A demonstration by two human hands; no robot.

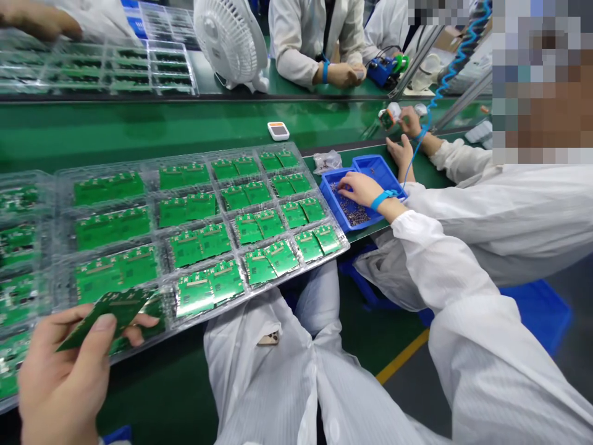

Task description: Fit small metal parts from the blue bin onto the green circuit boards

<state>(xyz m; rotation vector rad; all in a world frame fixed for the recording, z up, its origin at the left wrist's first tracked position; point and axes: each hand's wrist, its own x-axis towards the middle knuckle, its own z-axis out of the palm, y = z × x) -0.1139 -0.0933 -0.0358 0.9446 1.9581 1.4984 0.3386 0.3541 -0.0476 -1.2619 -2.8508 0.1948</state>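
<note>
My left hand (69,364) grips a green circuit board (109,309) between thumb and fingers, tilted over the near left corner of a clear plastic tray (278,281). Pairs of green boards (210,284) lie in the tray's compartments. To the right, my right hand (359,187), with a blue wristband, reaches into a blue bin (330,198). Its fingers are curled together above many small metal parts (356,213); whether a part is between the fingertips cannot be made out.
A second tray of boards (18,241) adjoins on the left. A small white device (278,130) and a plastic bag (327,161) lie behind the tray. Co-workers' hands (407,133) are close on the right. Across the bench stand a white fan (231,40) and another tray (171,68).
</note>
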